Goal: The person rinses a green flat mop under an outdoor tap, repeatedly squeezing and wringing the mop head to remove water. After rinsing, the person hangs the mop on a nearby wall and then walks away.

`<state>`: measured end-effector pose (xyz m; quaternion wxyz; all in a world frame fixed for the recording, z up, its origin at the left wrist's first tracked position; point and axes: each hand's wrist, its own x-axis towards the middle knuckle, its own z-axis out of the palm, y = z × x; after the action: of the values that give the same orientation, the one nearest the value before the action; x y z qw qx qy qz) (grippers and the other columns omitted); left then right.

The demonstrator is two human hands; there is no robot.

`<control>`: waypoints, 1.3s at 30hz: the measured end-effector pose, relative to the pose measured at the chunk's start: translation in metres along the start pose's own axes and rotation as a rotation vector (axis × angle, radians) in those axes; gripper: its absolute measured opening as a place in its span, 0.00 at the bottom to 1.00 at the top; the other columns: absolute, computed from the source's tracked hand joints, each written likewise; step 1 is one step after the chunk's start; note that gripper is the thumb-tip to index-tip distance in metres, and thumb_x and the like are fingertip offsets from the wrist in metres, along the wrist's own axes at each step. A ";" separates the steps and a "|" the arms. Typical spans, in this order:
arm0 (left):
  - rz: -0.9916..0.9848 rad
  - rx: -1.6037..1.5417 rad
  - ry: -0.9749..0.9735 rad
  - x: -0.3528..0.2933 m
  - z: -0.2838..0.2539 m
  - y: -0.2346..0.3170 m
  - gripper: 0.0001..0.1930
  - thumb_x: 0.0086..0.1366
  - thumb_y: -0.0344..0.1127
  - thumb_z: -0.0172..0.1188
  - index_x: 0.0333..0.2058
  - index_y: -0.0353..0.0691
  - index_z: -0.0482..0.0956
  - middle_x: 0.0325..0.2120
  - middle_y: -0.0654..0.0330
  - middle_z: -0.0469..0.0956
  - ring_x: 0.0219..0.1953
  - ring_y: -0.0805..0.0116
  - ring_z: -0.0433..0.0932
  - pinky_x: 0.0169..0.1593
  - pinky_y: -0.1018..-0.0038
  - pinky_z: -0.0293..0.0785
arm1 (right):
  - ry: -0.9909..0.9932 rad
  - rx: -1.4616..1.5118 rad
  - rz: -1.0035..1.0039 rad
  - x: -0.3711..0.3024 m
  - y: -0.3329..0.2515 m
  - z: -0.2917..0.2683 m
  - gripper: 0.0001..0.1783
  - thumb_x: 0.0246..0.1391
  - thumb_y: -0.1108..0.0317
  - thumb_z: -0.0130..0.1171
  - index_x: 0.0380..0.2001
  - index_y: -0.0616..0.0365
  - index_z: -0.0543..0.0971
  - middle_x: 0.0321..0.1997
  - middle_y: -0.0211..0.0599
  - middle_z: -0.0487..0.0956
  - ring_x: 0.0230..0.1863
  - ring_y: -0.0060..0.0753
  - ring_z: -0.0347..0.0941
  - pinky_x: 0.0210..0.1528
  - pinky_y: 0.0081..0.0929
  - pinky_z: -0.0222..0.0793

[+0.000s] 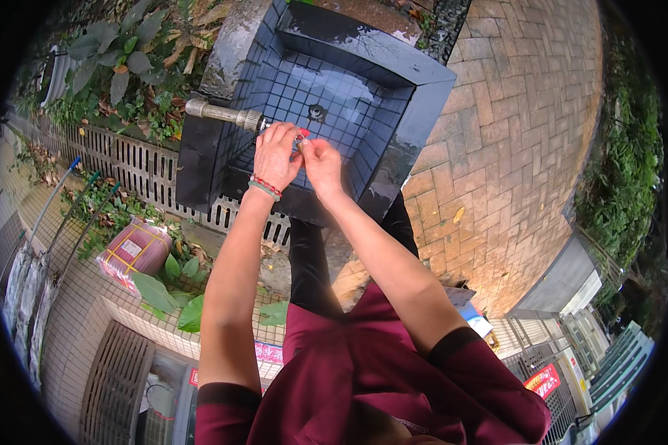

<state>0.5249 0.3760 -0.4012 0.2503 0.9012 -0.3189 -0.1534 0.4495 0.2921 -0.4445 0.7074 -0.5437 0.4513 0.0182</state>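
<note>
A metal tap pipe (226, 113) reaches in from the left over a basin lined with dark tiles (371, 152). My left hand (274, 157), with red and green bands at the wrist, is closed at the end of this pipe, its fingers curled over and hiding what they hold. Close beside it, my right hand (323, 165) pinches thumb and fingers together around a small piece that I cannot make out. A small red part (304, 133) shows between the two hands. A dark drain (317, 113) lies in the basin floor, and the tiles there look wet.
The basin has a wide dark stone rim (423, 111). Brick paving (497, 148) spreads to the right. On the left are leafy plants (119, 55), a slotted drain grate (145, 163), a pink wrapped bundle (133, 248) and several upright poles (30, 297).
</note>
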 end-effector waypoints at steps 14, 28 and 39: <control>-0.024 0.280 0.057 -0.041 -0.013 0.042 0.41 0.46 0.35 0.69 0.61 0.52 0.61 0.60 0.51 0.59 0.61 0.47 0.58 0.61 0.56 0.56 | -0.231 -0.018 0.328 -0.018 0.025 -0.093 0.24 0.61 0.47 0.43 0.48 0.57 0.66 0.39 0.38 0.76 0.35 0.30 0.77 0.31 0.29 0.74; -0.216 -0.343 -0.762 -0.237 0.043 0.040 0.15 0.61 0.36 0.58 0.46 0.39 0.75 0.36 0.60 0.80 0.36 0.70 0.79 0.42 0.73 0.74 | 0.930 0.527 0.934 -0.489 0.247 -0.514 0.24 0.59 0.48 0.44 0.50 0.53 0.66 0.48 0.45 0.74 0.38 0.47 0.77 0.35 0.46 0.77; -0.647 -0.183 -1.036 -0.244 0.046 0.177 0.19 0.65 0.45 0.54 0.45 0.35 0.74 0.35 0.60 0.80 0.35 0.70 0.77 0.41 0.72 0.72 | 0.562 1.472 0.772 -0.524 0.317 -0.273 0.29 0.60 0.44 0.44 0.56 0.51 0.63 0.54 0.45 0.70 0.46 0.44 0.72 0.46 0.50 0.70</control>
<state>0.2338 0.3993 -0.3139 0.0799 0.7353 -0.0951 -0.6662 -0.1932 0.4500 -0.3385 0.6858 0.2568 0.6584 -0.1739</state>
